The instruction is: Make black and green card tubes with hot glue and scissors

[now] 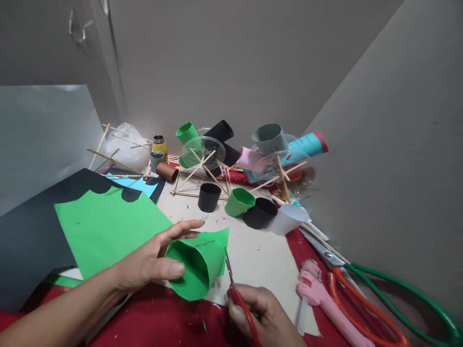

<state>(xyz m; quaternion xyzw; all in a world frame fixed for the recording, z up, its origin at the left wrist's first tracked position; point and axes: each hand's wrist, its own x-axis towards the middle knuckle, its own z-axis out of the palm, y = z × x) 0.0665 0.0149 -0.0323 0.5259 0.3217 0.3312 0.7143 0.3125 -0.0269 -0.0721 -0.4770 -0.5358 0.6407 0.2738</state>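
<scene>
My left hand (162,260) grips a green paper tube (213,255) from its left side, thumb at the open rim and fingers behind. The tube lies tilted with its wide mouth toward me, and a pointed flap of green paper sticks out at its far end. My right hand (253,308) is closed around the red handles of small scissors (240,303). Their blades point up and touch the flap's right edge. Left of my left hand lies a green paper sheet (112,224) with scalloped cuts along its top edge.
Behind stand black (209,197), green and white paper tubes, with wooden stick frames (200,166) and clear plastic discs. A pink glue gun (321,294) and large scissors with green and orange handles (394,284) lie at right. Grey walls enclose the back and right.
</scene>
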